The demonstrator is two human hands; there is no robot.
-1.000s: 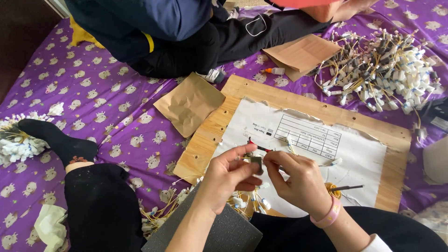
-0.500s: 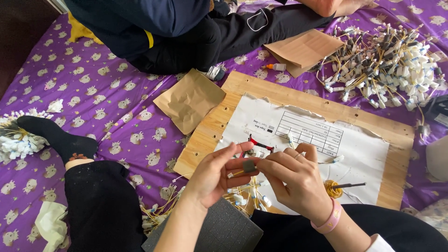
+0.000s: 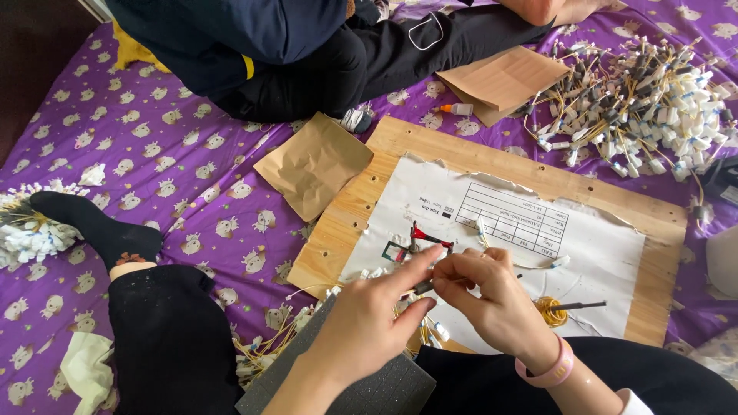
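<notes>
My left hand (image 3: 367, 323) and my right hand (image 3: 496, 296) meet over the near edge of a wooden board (image 3: 384, 154) covered by a torn white printed sheet (image 3: 600, 261). Together they pinch a small dark connector piece (image 3: 424, 287) between thumbs and forefingers. A thin cable with a white end (image 3: 538, 265) runs off from my right hand. Just beyond the fingertips, a small red and black jig (image 3: 419, 238) stands on the sheet. My right wrist wears a pink band (image 3: 550, 369).
A big heap of wired white connectors (image 3: 638, 100) lies at the far right. Brown paper pieces (image 3: 315, 165) (image 3: 503, 77) rest on the purple patterned blanket (image 3: 154, 146). Another person in dark clothes (image 3: 254, 46) sits opposite. A yellow coil with a dark pin (image 3: 553, 309) lies beside my right hand.
Both hands slid slightly toward me and lower on the sheet, uncovering the red and black jig. The view has shifted a little.
</notes>
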